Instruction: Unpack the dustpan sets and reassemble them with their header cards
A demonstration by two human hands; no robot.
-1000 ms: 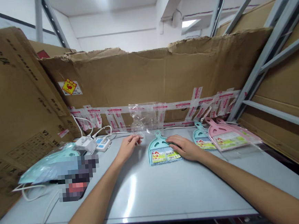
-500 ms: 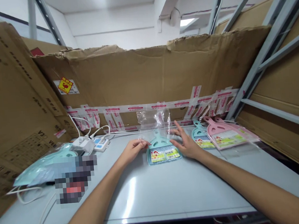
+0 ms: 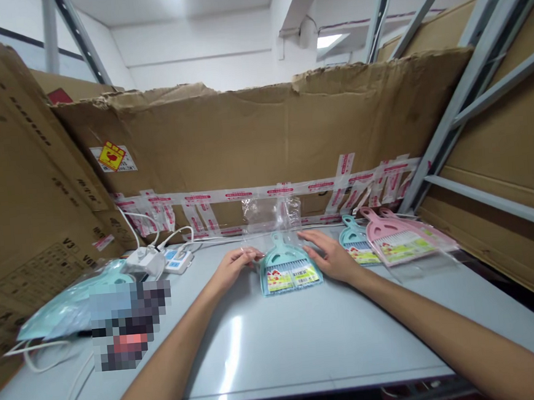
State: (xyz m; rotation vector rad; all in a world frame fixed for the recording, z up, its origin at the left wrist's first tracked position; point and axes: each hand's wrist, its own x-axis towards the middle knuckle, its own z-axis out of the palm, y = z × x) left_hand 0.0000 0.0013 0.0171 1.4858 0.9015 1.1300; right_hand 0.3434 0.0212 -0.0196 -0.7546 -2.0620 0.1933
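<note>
A teal dustpan-and-brush set [image 3: 291, 275] with a printed label lies flat on the table in front of me, its handle pointing away. Around its handle and beyond it spreads a clear plastic bag [image 3: 268, 215], raised against the cardboard. At the set's left edge, my left hand [image 3: 237, 265] is closed, fingertips pinching the side of the bag. My right hand [image 3: 329, 255] rests along the right edge with fingers stretched out and thumb beside the dustpan. Whether its fingertips touch the film, I cannot tell.
To the right lie another teal set [image 3: 357, 242] and pink dustpan sets [image 3: 402, 242]. On the left are a bagged teal set [image 3: 76, 301], a white power strip [image 3: 178, 259] and cables. A cardboard wall [image 3: 262, 139] closes the back; a metal frame [image 3: 446, 130] stands at right.
The fingers of my right hand have lowered from a raised, spread pose to lie beside the bag. My left hand keeps its place at the left edge. The view has shifted slightly.
</note>
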